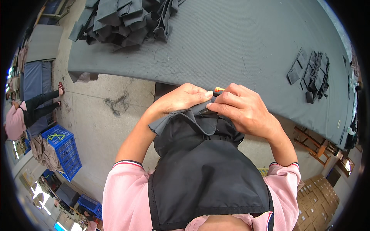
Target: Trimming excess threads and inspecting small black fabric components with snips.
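Note:
Close in front of my black apron (pixel 210 181), at the near edge of the table, both hands work on a dark grey piece of sewn cloth (pixel 192 115). My left hand (pixel 179 99) grips its upper edge, the thumb pressed along it. A loose flap hangs below that hand towards the left. My right hand (pixel 243 109) is closed, thumb and forefinger pinched at the cloth. From the top of its fist sticks the orange and yellow end of a small slim tool (pixel 219 89); the rest of the tool is hidden by the fingers.
A grey-covered table (pixel 216 46) carries a heap of dark cloth pieces (pixel 127 19), a smaller stack (pixel 316 75) and loose threads. Left on the floor stand a blue crate (pixel 63 150) and a thread tangle (pixel 117 104). Another person (pixel 23 115) is far left; cartons (pixel 318 202) lie lower right.

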A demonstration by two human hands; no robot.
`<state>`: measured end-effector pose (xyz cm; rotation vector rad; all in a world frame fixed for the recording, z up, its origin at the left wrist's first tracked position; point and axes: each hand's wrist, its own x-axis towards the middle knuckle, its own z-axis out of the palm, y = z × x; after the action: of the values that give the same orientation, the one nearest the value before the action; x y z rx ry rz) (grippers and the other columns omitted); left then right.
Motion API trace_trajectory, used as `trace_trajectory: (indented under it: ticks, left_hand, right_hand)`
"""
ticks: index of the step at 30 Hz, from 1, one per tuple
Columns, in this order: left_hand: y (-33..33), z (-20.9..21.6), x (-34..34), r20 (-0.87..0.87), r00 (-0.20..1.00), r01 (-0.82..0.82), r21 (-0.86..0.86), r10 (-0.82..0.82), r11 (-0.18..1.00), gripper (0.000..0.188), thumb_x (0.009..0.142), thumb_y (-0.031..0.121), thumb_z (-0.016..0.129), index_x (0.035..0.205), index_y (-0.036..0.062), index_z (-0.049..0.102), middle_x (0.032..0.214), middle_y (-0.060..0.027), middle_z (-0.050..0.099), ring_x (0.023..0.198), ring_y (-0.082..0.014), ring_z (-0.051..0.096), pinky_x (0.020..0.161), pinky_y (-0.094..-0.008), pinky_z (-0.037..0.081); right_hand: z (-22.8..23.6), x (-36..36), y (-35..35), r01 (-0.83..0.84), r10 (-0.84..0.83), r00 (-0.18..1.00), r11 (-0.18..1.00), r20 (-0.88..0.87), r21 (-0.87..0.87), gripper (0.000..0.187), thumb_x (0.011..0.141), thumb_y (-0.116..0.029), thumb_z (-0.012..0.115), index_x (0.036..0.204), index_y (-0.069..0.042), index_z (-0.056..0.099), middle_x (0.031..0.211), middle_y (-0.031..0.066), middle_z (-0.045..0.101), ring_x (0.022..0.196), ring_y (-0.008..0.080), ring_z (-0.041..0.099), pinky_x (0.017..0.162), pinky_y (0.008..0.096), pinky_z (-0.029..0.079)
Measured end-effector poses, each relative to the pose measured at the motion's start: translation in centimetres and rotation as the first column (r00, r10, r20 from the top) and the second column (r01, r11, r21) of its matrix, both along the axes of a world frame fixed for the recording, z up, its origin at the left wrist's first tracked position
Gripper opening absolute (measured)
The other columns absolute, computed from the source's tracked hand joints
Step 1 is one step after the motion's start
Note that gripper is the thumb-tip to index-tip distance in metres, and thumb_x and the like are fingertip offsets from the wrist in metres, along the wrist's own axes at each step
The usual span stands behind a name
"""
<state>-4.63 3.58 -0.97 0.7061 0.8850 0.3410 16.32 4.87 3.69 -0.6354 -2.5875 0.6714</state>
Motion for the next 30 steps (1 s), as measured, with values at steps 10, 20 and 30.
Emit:
trace_trajectory:
  ticks: [10,20,30]
  left_hand:
    - [-0.1,-1.2,-0.2,0.008,0.997,0.081,0.071,-0.082,0.994,0.039,0.095,0.036,0.053,0.086,0.0005,0.065,0.077,0.0071,0.057,0.069,-0.0013,0.045,0.061,-0.0199,0.039]
    - [-0.2,-0.8,0.0,0.081,0.992,0.096,0.020,-0.097,0.995,0.036,0.094,0.033,0.056,0.094,-0.0020,0.066,0.084,0.0047,0.060,0.076,-0.0031,0.048,0.068,-0.0221,0.042]
    - [-0.9,-2.9,0.2,-0.253,0.929,-0.175,0.344,0.271,0.923,0.035,0.096,0.033,0.052,0.079,0.0034,0.059,0.070,0.0078,0.051,0.068,-0.0019,0.045,0.061,-0.0188,0.039]
  right_hand:
    - [-0.4,0.0,-0.3,-0.020,0.020,0.999,1.000,-0.041,0.012,0.032,0.062,-0.002,0.063,0.094,-0.005,0.066,0.080,0.0019,0.060,0.071,0.0217,0.054,0.072,0.0353,0.055]
    - [-1.1,0.2,-0.8,-0.017,0.014,0.996,0.999,-0.092,-0.032,0.037,0.059,-0.001,0.064,0.095,-0.004,0.067,0.078,0.0016,0.061,0.069,0.0210,0.054,0.062,0.0327,0.050]
    - [-2.0,0.5,-3.8,0.304,-0.439,0.886,0.792,-0.148,-0.529,0.036,0.070,-0.005,0.073,0.105,-0.004,0.063,0.080,0.0081,0.058,0.061,0.0152,0.049,0.055,0.0256,0.042]
